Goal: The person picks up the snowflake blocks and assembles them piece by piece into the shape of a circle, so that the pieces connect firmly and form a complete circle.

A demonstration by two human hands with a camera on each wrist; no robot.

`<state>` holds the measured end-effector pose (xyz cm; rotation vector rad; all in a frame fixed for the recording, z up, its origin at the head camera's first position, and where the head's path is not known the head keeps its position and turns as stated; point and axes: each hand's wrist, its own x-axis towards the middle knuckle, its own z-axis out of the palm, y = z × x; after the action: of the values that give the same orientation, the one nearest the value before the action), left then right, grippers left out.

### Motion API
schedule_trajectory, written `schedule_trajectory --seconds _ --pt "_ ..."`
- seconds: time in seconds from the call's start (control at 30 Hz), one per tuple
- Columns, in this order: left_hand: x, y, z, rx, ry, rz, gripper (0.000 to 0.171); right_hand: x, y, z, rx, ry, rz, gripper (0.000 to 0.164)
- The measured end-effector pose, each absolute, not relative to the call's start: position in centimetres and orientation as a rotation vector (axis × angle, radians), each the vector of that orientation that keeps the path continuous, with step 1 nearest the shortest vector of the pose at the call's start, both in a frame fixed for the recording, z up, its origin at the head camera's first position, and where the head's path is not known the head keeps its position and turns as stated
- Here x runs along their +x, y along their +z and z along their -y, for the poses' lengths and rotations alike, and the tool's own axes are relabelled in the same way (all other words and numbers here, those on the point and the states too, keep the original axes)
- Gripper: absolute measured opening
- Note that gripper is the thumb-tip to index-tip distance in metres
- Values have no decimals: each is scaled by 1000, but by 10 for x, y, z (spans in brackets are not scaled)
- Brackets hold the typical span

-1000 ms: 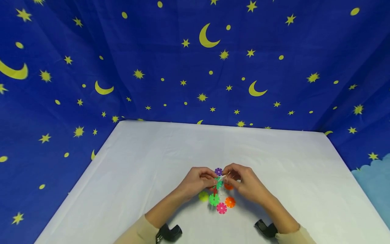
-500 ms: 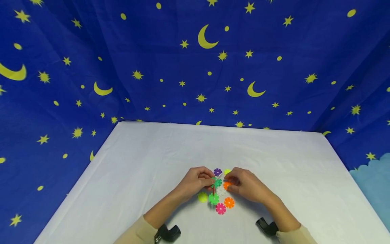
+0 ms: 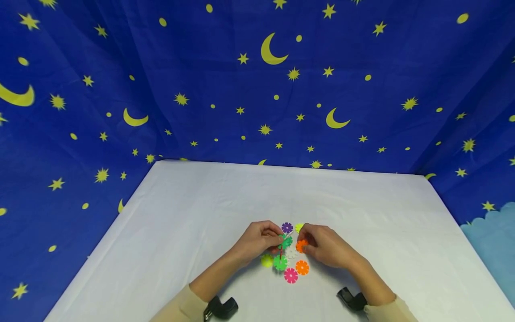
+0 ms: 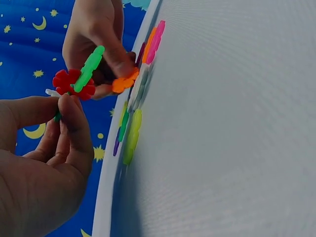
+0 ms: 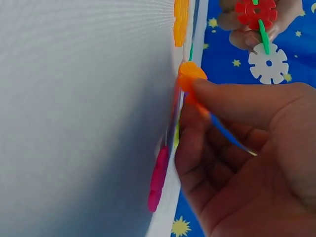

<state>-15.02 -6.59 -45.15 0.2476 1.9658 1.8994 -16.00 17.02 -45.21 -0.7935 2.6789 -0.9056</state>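
My left hand (image 3: pixel 257 241) pinches a chain of interlocked, notched plastic discs raised off the table. In the chain are a green disc (image 3: pixel 286 242), a red disc (image 4: pixel 61 81), a lighter green disc (image 4: pixel 90 69) and a white disc (image 5: pixel 269 64). My fingers partly cover the green one. To the right, my right hand (image 3: pixel 330 246) holds an orange disc (image 5: pixel 191 74) between thumb and fingers, low over the table. The two hands are a small gap apart.
Around the hands lie a purple disc (image 3: pixel 287 227), a yellow disc (image 3: pixel 299 228), a yellow-green disc (image 3: pixel 267 260), a pink disc (image 3: pixel 291 275), another orange disc (image 3: pixel 302 267) and white discs (image 3: pixel 291 254). A blue starry curtain (image 3: pixel 225 80) backs the white table (image 3: pixel 193 197).
My right hand has left the white disc on the chain, moved slightly right and down, and taken hold of the orange disc. The left hand stays nearly still with the chain.
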Motion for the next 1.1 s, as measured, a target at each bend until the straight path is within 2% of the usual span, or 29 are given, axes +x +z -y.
schedule_trajectory --seconds 0.27,0.5,0.7,1.1 --pt "-150 -453 67 250 1901 -1939 12 -162 -448 -173 -748 -1164 -2616 19" --pt "-151 -456 67 245 1885 -1939 12 -148 -408 -163 -586 -1434 -2463 17" --pt "-150 -457 67 236 1884 -1946 11 -150 -410 -164 -521 -1579 -2369 17" --pt "-150 -453 65 256 1886 -1930 10 -146 -405 -160 -496 -1569 -2373 18"
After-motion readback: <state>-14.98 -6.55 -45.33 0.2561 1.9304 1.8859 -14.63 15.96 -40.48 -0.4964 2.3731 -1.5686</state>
